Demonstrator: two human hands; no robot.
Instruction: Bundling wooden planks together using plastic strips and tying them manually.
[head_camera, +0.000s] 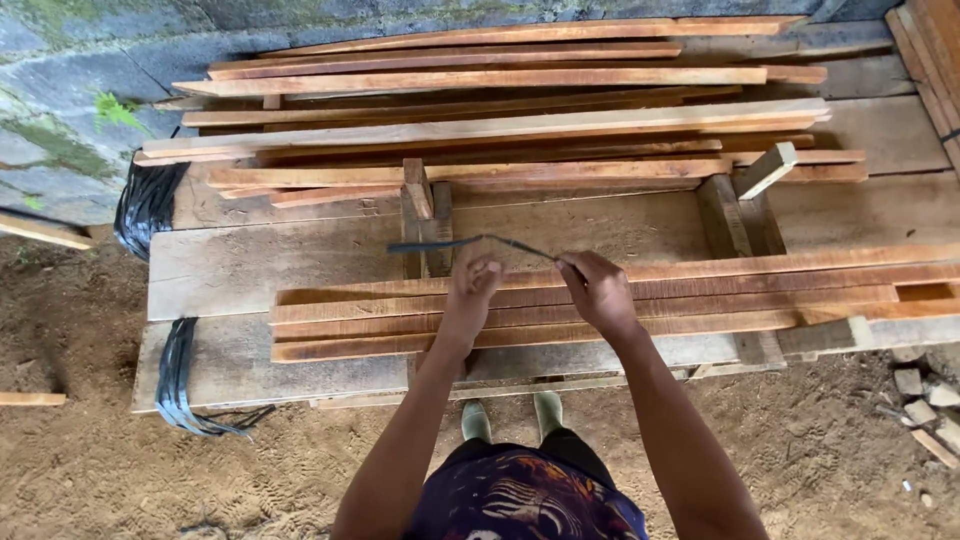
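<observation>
Sandy, trodden ground lies below a low workbench (230, 265) of broad grey planks, and every place that follows is told from that bench. Over its middle a dark strap (470, 242) is held stretched between two hands. The left hand (470, 290) is clenched on the strap near its midpoint, fingers curled and thumb pressed on top, while the strap's free end runs on leftward past the fist to just beside an upright wooden post (420, 225). The right hand (598, 290) is pinched shut on the strap's other end, knuckles turned up. Under both hands, along the near edge of the bench, a small bundle of reddish slats (720, 290) is laid lengthwise, its right end passing beyond the bench's right side. Whether the strap is passed under this bundle cannot be told. At the far side of the bench a larger stack of long slats (500, 110) is piled loosely against a grey block wall (60, 110) streaked with moss. At the left end two bunches of black strapping (180, 385) are hung over the edge, one at the near corner and one farther back. On the ground below the near edge, green boots (510, 418) and a patterned garment are seen between the forearms. Pale stone fragments (925, 400) are scattered on the sand off the right end.
</observation>
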